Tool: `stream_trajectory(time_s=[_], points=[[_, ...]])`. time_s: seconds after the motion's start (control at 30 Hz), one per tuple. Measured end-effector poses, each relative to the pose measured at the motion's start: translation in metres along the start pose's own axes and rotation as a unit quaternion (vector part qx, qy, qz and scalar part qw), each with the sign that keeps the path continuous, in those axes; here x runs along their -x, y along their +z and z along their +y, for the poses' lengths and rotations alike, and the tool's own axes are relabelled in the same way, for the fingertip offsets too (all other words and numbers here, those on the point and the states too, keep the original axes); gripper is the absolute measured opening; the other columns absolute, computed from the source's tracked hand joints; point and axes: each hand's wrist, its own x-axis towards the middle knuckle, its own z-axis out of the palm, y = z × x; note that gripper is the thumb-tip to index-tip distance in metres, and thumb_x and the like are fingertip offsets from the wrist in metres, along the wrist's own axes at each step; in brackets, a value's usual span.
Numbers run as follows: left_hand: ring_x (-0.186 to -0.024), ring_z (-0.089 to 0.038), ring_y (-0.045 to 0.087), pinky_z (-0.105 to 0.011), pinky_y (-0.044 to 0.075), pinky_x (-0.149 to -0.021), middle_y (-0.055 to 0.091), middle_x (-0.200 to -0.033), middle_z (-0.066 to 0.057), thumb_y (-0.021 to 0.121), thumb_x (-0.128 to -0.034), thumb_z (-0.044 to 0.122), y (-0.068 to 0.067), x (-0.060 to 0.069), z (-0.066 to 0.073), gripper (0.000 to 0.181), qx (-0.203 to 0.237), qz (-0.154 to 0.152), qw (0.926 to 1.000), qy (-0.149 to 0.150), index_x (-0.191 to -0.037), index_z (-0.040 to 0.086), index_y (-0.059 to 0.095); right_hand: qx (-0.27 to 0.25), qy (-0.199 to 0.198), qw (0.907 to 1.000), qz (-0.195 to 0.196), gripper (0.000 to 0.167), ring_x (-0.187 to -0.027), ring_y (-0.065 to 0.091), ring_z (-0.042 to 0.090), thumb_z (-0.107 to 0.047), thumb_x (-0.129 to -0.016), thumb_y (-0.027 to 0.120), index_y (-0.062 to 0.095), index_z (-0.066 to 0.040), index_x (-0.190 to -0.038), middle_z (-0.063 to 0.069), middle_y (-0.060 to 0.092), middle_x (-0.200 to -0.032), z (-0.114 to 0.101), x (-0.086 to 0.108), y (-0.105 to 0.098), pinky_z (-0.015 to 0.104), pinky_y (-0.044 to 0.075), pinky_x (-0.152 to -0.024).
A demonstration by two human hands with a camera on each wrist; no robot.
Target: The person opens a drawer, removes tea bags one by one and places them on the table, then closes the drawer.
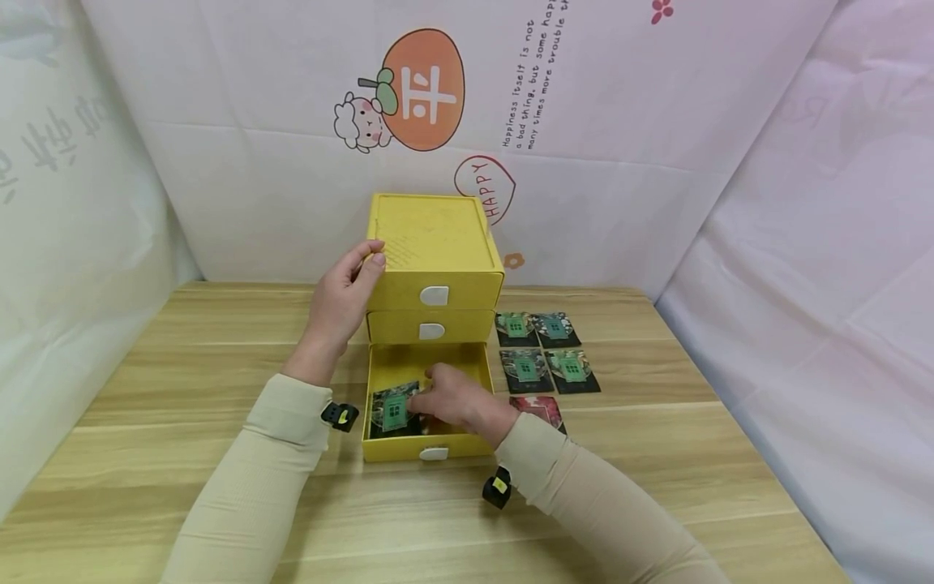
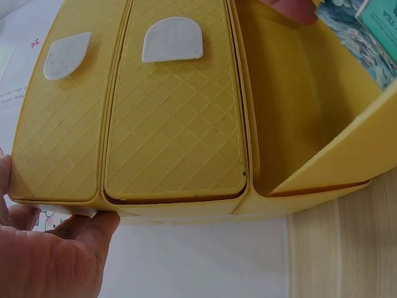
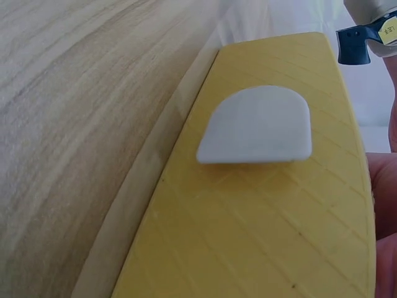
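Note:
A yellow drawer box (image 1: 438,235) has its lowest drawer (image 1: 467,444) pulled out; the two drawers above are closed. My left hand (image 1: 339,300) rests at the box's upper left front edge, with fingertips on the top and others against the side in the left wrist view. Inside the open drawer, my right hand (image 1: 460,397) pinches the right edge of a dark tea packet (image 1: 394,412) with a green label. That packet (image 2: 381,28) is partly visible in the left wrist view. My right fingers' undersides are hidden behind the drawer front (image 3: 248,205) in the right wrist view.
Several dark packets with green labels (image 1: 527,370) lie in two rows on the wooden table (image 1: 657,487), right of the box. A red packet (image 1: 540,410) lies nearer, partly behind my right forearm. A printed white cloth (image 1: 292,162) hangs behind the box.

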Motion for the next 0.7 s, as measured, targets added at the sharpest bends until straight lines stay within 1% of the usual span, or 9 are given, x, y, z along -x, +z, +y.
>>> stream_trajectory(time_s=[0.07, 0.13, 0.27, 0.3, 0.33, 0.43, 0.5, 0.57, 0.7], points=[[-0.126, -0.023, 0.054, -0.044, 0.043, -0.104, 0.058, -0.149, -0.003, 0.05, -0.1077, 0.054, -0.0003, 0.0004, 0.0003, 0.053, -0.001, 0.0, 1.0, -0.001, -0.151, 0.023, 0.057, 0.007, -0.001, 1.0, 0.001, 0.076, -0.059, 0.06, 0.017, -0.016, -0.1, 0.07, 0.03, 0.011, -0.158, 0.018, 0.073, -0.081, 0.0, -0.0001, 0.0007, 0.03, 0.053, -0.07], [-0.127, -0.023, 0.054, -0.044, 0.043, -0.105, 0.058, -0.149, -0.003, 0.05, -0.1076, 0.054, -0.0004, 0.0002, -0.0002, 0.053, -0.001, 0.0, 1.0, -0.001, -0.15, 0.023, 0.057, 0.019, -0.003, 0.9998, 0.003, 0.074, -0.061, 0.059, 0.017, -0.018, -0.099, 0.071, 0.034, 0.01, -0.157, 0.017, 0.073, -0.084, 0.0002, -0.0006, 0.0015, 0.03, 0.051, -0.067], [-0.128, -0.023, 0.055, -0.044, 0.043, -0.104, 0.059, -0.148, -0.004, 0.05, -0.1074, 0.054, -0.0003, -0.0005, -0.0011, 0.053, 0.001, -0.001, 1.0, 0.0, -0.15, 0.023, 0.057, 0.048, -0.013, 0.9987, 0.013, 0.064, -0.072, 0.061, 0.016, -0.022, -0.096, 0.075, 0.051, 0.009, -0.147, 0.011, 0.072, -0.098, 0.0004, -0.0017, 0.0032, 0.03, 0.052, -0.073], [-0.127, -0.023, 0.055, -0.043, 0.043, -0.104, 0.06, -0.148, -0.004, 0.05, -0.1074, 0.054, -0.0001, -0.001, -0.0015, 0.053, 0.002, 0.0, 1.0, 0.001, -0.15, 0.023, 0.057, 0.056, -0.018, 0.9982, 0.016, 0.061, -0.075, 0.061, 0.015, -0.023, -0.096, 0.076, 0.056, 0.008, -0.143, 0.008, 0.071, -0.1, 0.0003, -0.0017, 0.0035, 0.03, 0.053, -0.076], [-0.127, -0.023, 0.055, -0.042, 0.043, -0.103, 0.06, -0.147, -0.004, 0.05, -0.1075, 0.054, -0.0002, -0.0008, -0.0013, 0.053, 0.001, 0.0, 1.0, 0.001, -0.15, 0.023, 0.057, 0.06, -0.023, 0.9978, 0.017, 0.054, -0.076, 0.061, 0.015, -0.023, -0.095, 0.076, 0.061, 0.007, -0.137, 0.007, 0.07, -0.099, 0.0002, -0.0018, 0.0038, 0.029, 0.053, -0.075], [-0.125, -0.023, 0.056, -0.04, 0.043, -0.1, 0.06, -0.146, -0.004, 0.05, -0.1076, 0.053, -0.0002, -0.001, -0.0011, 0.053, 0.001, 0.001, 1.0, 0.002, -0.15, 0.023, 0.057, 0.062, -0.036, 0.9974, 0.012, 0.03, -0.07, 0.06, 0.015, -0.022, -0.095, 0.076, 0.073, 0.003, -0.112, 0.005, 0.071, -0.085, 0.0003, -0.0016, 0.0046, 0.029, 0.05, -0.066], [-0.125, -0.023, 0.056, -0.04, 0.043, -0.1, 0.06, -0.147, -0.004, 0.05, -0.1076, 0.054, -0.0003, -0.0006, -0.0004, 0.053, 0.0, 0.001, 1.0, 0.001, -0.15, 0.023, 0.057, 0.061, -0.044, 0.9971, 0.011, 0.019, -0.066, 0.059, 0.014, -0.021, -0.096, 0.075, 0.074, -0.002, -0.096, 0.003, 0.069, -0.077, 0.0005, -0.0011, 0.0049, 0.027, 0.048, -0.061], [-0.126, -0.023, 0.056, -0.041, 0.043, -0.101, 0.06, -0.147, -0.004, 0.05, -0.1074, 0.054, -0.0003, -0.0007, -0.0003, 0.053, 0.001, 0.0, 1.0, 0.0, -0.15, 0.023, 0.057, 0.055, -0.051, 0.9972, 0.009, 0.019, -0.064, 0.059, 0.015, -0.019, -0.096, 0.075, 0.071, -0.005, -0.085, 0.003, 0.067, -0.072, 0.001, -0.0006, 0.005, 0.027, 0.047, -0.057], [-0.128, -0.023, 0.055, -0.043, 0.043, -0.104, 0.06, -0.148, -0.004, 0.05, -0.1074, 0.054, -0.0008, 0.0001, 0.0004, 0.053, 0.0, 0.0, 1.0, -0.002, -0.151, 0.024, 0.057, 0.054, -0.064, 0.9964, 0.013, 0.018, -0.068, 0.063, 0.014, -0.017, -0.097, 0.074, 0.07, -0.006, -0.083, 0.003, 0.068, -0.077, 0.0017, 0.0011, 0.005, 0.027, 0.053, -0.062]])
